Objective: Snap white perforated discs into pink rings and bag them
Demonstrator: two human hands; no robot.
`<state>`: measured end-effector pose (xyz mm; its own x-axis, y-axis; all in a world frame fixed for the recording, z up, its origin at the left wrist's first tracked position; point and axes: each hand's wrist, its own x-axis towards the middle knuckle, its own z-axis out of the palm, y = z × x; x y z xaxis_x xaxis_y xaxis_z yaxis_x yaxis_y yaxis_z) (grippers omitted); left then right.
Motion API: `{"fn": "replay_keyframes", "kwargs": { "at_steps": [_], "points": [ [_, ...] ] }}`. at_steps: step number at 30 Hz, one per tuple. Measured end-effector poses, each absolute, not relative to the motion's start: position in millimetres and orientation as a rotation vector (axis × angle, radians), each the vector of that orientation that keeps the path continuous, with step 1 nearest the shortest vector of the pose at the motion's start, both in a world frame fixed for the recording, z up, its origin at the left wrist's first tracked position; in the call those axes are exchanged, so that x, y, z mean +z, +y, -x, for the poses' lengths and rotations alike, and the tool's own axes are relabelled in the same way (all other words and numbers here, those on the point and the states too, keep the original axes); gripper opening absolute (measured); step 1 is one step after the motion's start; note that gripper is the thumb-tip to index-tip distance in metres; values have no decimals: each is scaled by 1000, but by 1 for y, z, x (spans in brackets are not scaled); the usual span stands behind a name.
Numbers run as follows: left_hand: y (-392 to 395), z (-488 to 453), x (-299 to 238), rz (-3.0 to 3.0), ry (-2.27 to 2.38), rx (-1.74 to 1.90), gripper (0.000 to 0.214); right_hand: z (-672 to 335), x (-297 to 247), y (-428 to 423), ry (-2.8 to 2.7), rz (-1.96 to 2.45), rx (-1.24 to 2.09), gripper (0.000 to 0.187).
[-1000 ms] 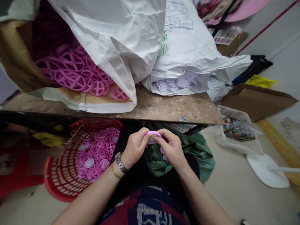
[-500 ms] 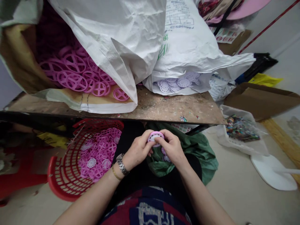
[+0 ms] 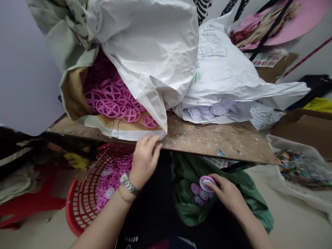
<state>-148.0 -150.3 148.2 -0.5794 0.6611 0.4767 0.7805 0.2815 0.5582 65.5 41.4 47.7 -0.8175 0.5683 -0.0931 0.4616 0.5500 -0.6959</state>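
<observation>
My right hand (image 3: 226, 193) pinches a pink-and-white assembled wheel (image 3: 206, 182) over a green cloth bag (image 3: 233, 180) on my lap, where a few more such wheels (image 3: 198, 194) lie. My left hand (image 3: 144, 159), with a metal watch on its wrist, is raised at the front edge of the worn table (image 3: 207, 138). Its fingers are loosely stretched and hold nothing. It is close to a pink spoked ring (image 3: 150, 121) at the mouth of a big white sack (image 3: 145, 52) full of pink rings (image 3: 111, 100).
A second white sack (image 3: 228, 79) on the table holds pale disc parts (image 3: 210, 111). A red plastic basket (image 3: 83, 204) with assembled wheels stands at my lower left. A clear bag of small coloured pieces (image 3: 298, 166) and a cardboard box (image 3: 306, 128) are at the right.
Both hands had held the wheel together at my lap. Now they have parted: the right lowered the wheel to the green bag, the left rose to the table edge. My view tilted up.
</observation>
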Motion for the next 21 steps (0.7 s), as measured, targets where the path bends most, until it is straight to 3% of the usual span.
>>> {"fn": "replay_keyframes", "kwargs": {
  "at_steps": [3, 6, 9, 14, 21],
  "points": [
    [-149, 187, 166, 1139, -2380, -764, 34, -82, 22, 57, -2854, 956, 689, 39],
    [-139, 214, 176, 1064, -2408, -446, 44, -84, 13, 56, -2958, 954, 527, 39],
    [-124, 229, 178, 1072, -2446, -274, 48, -71, 23, 44, -3030, 833, 649, 36],
    [-108, 241, 178, 1136, -2460, -165, 38, -43, 50, 20, -3034, 630, 852, 31],
    [-144, 230, 170, 1161, -2243, -520, 63, -22, 82, 3, -2622, 579, 1289, 28]
  ]
}}
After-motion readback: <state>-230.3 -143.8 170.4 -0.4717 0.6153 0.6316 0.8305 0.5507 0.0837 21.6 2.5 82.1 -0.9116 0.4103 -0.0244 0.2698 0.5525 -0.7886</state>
